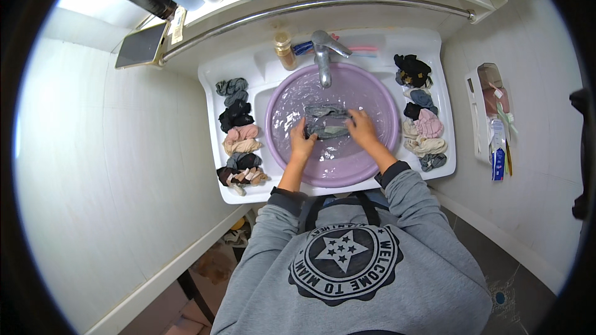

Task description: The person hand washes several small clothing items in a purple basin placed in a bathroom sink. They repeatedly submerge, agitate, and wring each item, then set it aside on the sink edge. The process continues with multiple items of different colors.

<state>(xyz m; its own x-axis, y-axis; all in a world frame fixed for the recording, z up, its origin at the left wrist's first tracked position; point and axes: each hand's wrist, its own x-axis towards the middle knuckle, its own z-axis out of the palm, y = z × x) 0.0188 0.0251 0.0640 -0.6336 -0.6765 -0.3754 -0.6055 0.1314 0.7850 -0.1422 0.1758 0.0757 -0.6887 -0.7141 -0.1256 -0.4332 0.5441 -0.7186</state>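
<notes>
Two grey pieces of wet cloth, apparently socks, lie one beyond the other in the water of a round purple plastic basin (396, 123). The far grey sock (324, 110) is stretched sideways, and the near grey sock (329, 131) lies just below it. At their left ends is my left hand (301, 142), thumb and fingers apart; whether it pinches the cloth is hard to see. My right hand (363, 129) is by their right ends with its fingers spread, close to the fabric. Above the basin's far side hangs a chrome faucet (324, 58).
The basin sits in a white washbasin (256, 67). Rows of bunched socks line its left ledge (240, 132) and right ledge (429, 123). Behind stand a glass bottle (285, 51) and a metal rail (316, 4) under a shelf with bottles. A phone (142, 45) rests at the upper left.
</notes>
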